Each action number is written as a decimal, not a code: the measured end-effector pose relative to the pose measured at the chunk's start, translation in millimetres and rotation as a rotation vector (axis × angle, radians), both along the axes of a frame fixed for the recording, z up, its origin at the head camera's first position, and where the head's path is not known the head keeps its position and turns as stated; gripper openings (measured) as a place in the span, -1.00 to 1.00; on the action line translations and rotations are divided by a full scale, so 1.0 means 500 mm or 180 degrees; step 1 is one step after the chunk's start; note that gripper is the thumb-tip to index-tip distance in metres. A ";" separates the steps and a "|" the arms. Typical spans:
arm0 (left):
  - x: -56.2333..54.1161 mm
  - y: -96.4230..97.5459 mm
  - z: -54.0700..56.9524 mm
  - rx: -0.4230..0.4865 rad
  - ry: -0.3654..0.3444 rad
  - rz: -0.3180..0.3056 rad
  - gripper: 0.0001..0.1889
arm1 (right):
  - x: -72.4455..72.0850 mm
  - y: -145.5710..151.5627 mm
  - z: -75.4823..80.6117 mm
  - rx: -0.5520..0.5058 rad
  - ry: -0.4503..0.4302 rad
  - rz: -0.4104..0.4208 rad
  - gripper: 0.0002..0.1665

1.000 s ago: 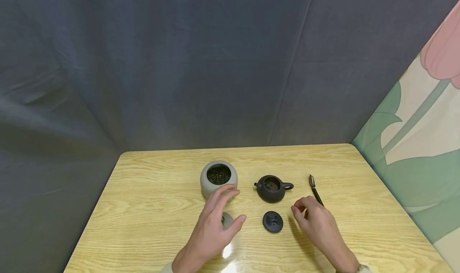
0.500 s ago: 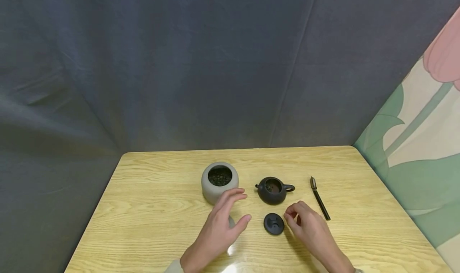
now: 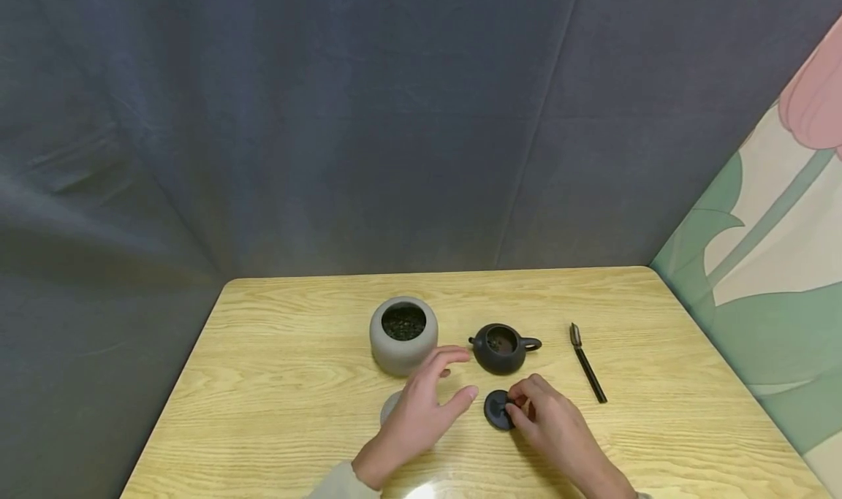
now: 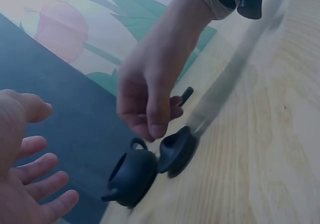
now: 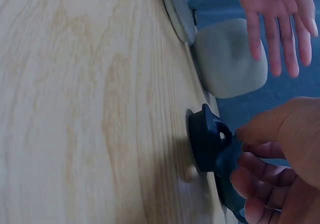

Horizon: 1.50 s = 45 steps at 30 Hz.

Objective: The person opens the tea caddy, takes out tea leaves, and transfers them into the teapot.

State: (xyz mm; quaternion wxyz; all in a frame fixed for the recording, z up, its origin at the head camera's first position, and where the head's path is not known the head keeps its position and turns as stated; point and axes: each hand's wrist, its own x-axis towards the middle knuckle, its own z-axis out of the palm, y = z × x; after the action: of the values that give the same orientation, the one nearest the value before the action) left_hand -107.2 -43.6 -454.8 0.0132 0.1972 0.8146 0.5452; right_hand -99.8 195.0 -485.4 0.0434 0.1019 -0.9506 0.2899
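Note:
The dark teapot lid (image 3: 496, 409) lies flat on the table with its loop-shaped knob up. My right hand (image 3: 559, 433) is over its right side, fingers bent and thumb tip close to the knob; in the right wrist view a small gap separates the thumb from the knob of the lid (image 5: 202, 144). Behind stands the dark teapot (image 3: 498, 362), uncovered, with some leaves inside. My left hand (image 3: 424, 415) hovers with fingers spread in front of the grey round jar (image 3: 395, 351), which holds dark tea leaves. Partly hidden under that hand is the grey jar lid (image 3: 389, 405).
A slim tool (image 3: 589, 371) with a black handle and a pointed silvery tip lies right of the teapot. The wooden table (image 3: 276, 382) ends at a dark curtain (image 3: 368, 155) behind, and a flower-patterned panel (image 3: 776, 324) borders its right side.
My right hand has moved left and toward me, from beside the slim tool to over the teapot lid. My left hand has shifted right, still spread, uncovering part of the jar lid's left side.

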 end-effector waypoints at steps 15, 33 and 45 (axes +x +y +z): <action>-0.050 0.048 -0.035 -0.0245 -0.0348 0.0151 -0.46 | 0.002 -0.007 -0.003 -0.0050 -0.0084 0.0104 -0.80; -0.101 0.085 -0.049 -0.0534 -0.0539 0.0463 -0.40 | 0.002 -0.007 -0.008 -0.0047 -0.0045 0.0232 -0.83; -0.124 0.113 -0.085 -0.0655 -0.0218 0.0602 -0.48 | 0.005 -0.007 -0.011 -0.0057 -0.0019 0.0244 -0.83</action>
State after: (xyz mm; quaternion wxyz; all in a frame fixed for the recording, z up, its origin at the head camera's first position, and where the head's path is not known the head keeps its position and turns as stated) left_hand -169.3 12.8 -497.5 0.0097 0.0985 0.8802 0.4641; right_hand -97.4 191.3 -491.0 0.0303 0.1370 -0.9435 0.3001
